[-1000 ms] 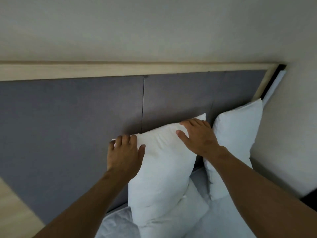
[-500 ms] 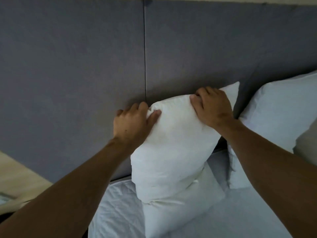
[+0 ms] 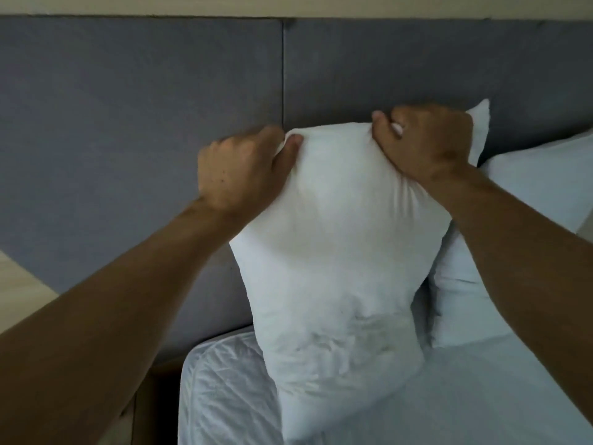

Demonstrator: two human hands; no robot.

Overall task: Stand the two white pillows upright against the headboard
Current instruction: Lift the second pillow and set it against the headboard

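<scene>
A white pillow (image 3: 337,252) stands on end on the mattress, in front of the grey padded headboard (image 3: 144,107). My left hand (image 3: 244,168) pinches its upper left corner. Near the upper right corner, my right hand (image 3: 426,142) is clenched on the top edge. The fabric bunches under both grips. A second white pillow (image 3: 529,220) leans upright against the headboard at the right, partly hidden behind my right forearm and the first pillow.
The bed's white sheet (image 3: 224,390) shows at the bottom, with the mattress edge on the left. A pale wooden surface (image 3: 19,293) lies at the far left beside the bed. A light wooden trim (image 3: 288,6) tops the headboard.
Both hands have gone from resting on the pillow's top to gripping its top edge. The pillow now stands taller and straighter in front of the headboard.
</scene>
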